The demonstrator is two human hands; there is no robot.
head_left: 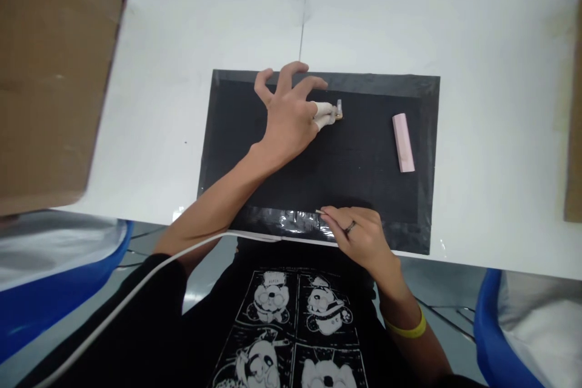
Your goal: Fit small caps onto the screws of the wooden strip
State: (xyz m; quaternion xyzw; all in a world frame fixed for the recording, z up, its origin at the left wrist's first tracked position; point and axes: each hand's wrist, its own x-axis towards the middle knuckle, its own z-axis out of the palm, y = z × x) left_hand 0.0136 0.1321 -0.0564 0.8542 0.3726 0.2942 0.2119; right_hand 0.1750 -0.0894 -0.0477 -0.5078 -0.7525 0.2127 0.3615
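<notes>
My left hand (287, 115) reaches out over the black mat (364, 182). Its thumb and forefinger, both in white finger covers, pinch a small metal-and-tan part (337, 111) against the mat, while the other fingers spread apart. My right hand (359, 236) rests at the mat's near edge with its fingers closed in a pinch on a thin small piece (319, 212) I cannot name. A ring sits on one finger and a yellow band on that wrist. A pink bar-shaped case (403, 142) lies on the mat to the right, apart from both hands.
The mat lies on a white table (491, 103). A brown cardboard box (50, 79) stands at the left. More cardboard (573, 133) shows at the right edge. Blue chairs (54, 297) flank me below the table's near edge. A white cable (150, 279) crosses my left arm.
</notes>
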